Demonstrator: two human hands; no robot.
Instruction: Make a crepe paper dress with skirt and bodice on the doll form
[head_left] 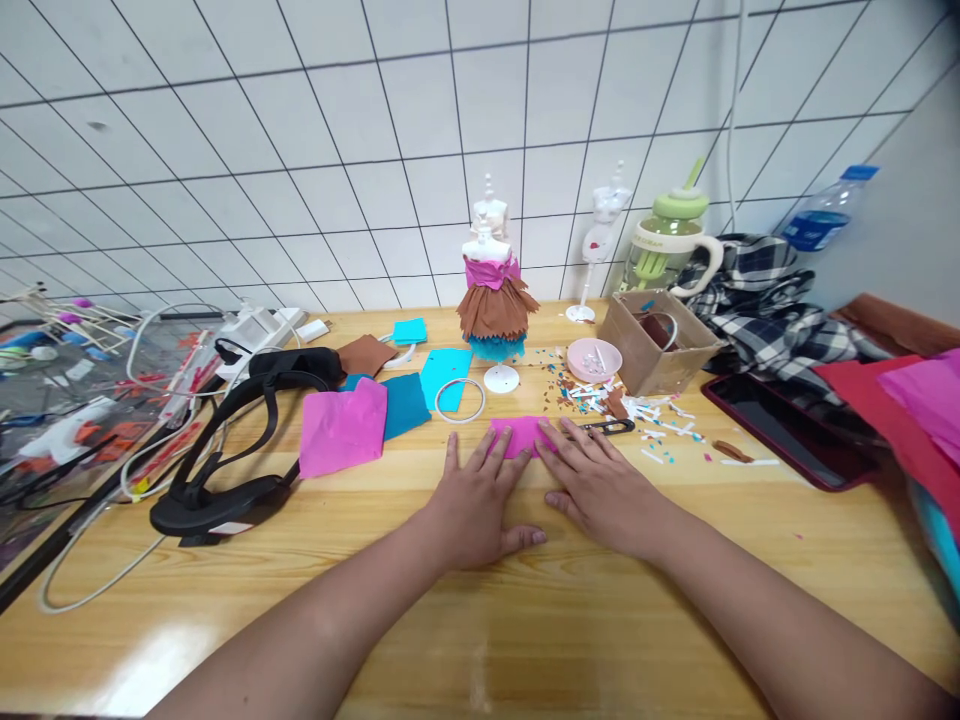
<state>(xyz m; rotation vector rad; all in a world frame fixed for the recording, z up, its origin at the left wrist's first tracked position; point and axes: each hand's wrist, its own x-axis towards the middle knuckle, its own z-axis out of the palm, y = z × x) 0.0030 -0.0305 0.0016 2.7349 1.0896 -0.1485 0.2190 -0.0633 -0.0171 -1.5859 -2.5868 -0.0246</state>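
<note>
A small magenta sheet (520, 437), which looks like crepe paper, lies on the wooden table. My left hand (480, 500) rests flat on its left part, fingers spread. From the other side my right hand (600, 490) lies flat over its right part, fingers stretched out. Just beyond my right fingers is a black-handled tool (611, 427), partly covered by the hand. Behind the sheet stands a small white dress form (487, 250) wearing a magenta top, a brown skirt and a teal ruffle. A white ring (460, 400) lies to the left of its base.
Magenta (343, 428), blue and brown pieces lie left, beside a black headset (225, 480) and white cables. Right are paper scraps (652, 410), a pink dish (594, 360), a cardboard box (656, 350), a dark-red-edged tablet (787, 430), a green-lidded jug (671, 240) and a second dress form (600, 235).
</note>
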